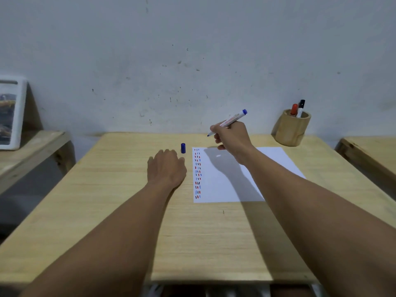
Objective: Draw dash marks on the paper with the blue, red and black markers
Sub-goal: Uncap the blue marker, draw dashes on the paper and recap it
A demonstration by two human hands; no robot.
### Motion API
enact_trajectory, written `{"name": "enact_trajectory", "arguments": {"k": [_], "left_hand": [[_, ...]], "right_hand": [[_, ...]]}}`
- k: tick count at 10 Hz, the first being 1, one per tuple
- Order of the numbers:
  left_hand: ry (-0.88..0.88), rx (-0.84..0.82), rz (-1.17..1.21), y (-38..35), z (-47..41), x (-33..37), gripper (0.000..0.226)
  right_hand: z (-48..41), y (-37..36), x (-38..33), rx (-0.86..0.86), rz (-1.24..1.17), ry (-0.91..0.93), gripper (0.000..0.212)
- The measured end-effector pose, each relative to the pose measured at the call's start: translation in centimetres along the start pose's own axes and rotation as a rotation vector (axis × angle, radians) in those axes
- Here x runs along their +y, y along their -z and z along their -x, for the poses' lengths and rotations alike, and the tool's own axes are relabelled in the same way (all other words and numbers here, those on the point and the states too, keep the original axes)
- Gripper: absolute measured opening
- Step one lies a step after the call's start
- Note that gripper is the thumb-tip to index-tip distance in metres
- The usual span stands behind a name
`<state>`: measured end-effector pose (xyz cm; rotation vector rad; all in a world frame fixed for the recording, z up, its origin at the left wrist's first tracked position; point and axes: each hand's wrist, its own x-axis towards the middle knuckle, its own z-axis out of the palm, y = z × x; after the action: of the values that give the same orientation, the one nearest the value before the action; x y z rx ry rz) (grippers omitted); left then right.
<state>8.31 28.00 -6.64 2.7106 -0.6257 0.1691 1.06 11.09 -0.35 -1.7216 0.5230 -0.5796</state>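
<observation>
A white sheet of paper [222,185] lies on the wooden table [128,211], with columns of red, blue and black dashes down its left edge. My right hand [232,137] holds the uncapped blue marker [230,121] above the paper's far edge, tip pointing left and off the sheet. The blue cap [183,148] stands upright on the table just left of the paper. My left hand [166,168] rests palm down beside the paper, fingers curled, holding nothing. The red marker [294,109] and black marker [301,107] stand in a wooden cup [291,130].
The cup sits at the table's far right corner by the wall. A framed picture [9,114] leans on a lower wooden shelf at the left. Another wooden surface [370,151] lies at the right.
</observation>
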Motion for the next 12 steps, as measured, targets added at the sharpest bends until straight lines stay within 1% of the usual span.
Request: {"name": "enact_trajectory", "arguments": {"k": [1, 2, 4, 6, 7, 9, 12], "left_hand": [[-0.049, -0.095, -0.073, -0.8, 0.1, -0.4, 0.048], [-0.08, -0.132, -0.114, -1.0, 0.1, -0.7, 0.056], [-0.099, -0.186, -0.142, -1.0, -0.1, -0.7, 0.058], [-0.089, -0.207, -0.131, -0.8, 0.2, -0.6, 0.059], [-0.083, -0.215, -0.141, -0.8, 0.1, -0.5, 0.06], [-0.08, -0.229, -0.147, -0.7, 0.2, -0.4, 0.06], [-0.071, -0.236, -0.153, -0.6, 0.3, -0.4, 0.06]], "right_hand": [[-0.3, -0.8, 1.3, 0.021, 0.07, 0.011, 0.015], [-0.9, -1.5, 2.5, 0.062, 0.144, 0.008, 0.015], [-2.3, -2.5, 3.6, 0.113, 0.264, 0.03, 0.032], [-3.0, -3.0, 5.2, 0.107, 0.275, 0.007, 0.025], [-3.2, -3.1, 5.9, 0.105, 0.305, 0.002, 0.028], [-3.5, -3.4, 6.1, 0.096, 0.313, 0.023, 0.023], [-3.3, -3.3, 6.2, 0.083, 0.314, 0.052, 0.024]]}}
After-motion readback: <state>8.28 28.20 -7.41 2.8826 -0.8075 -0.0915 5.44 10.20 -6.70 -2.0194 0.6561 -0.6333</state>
